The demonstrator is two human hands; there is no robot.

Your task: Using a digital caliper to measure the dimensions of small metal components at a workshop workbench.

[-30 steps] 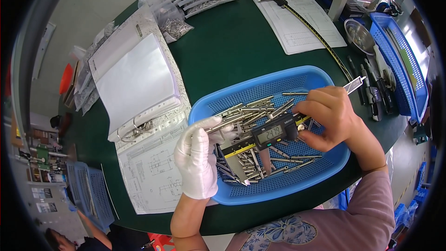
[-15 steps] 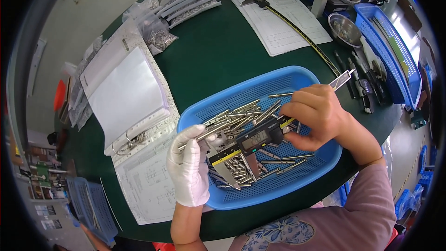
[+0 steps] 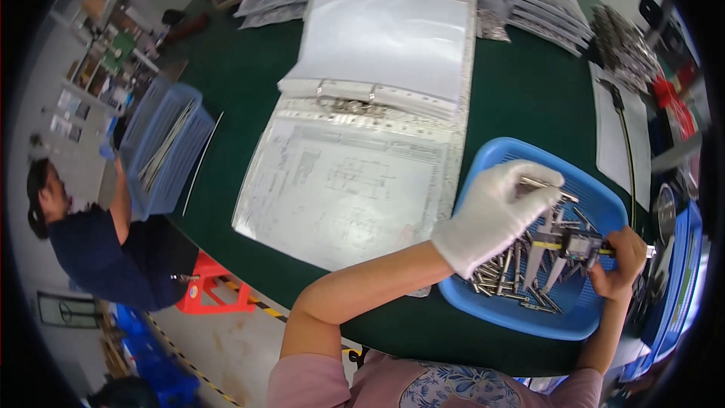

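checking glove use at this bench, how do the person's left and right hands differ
The left hand wears a white glove, while the right hand is bare. The left hand pinches a slim metal rod; the right hand grips a digital caliper. Both hands are at the blue basket.
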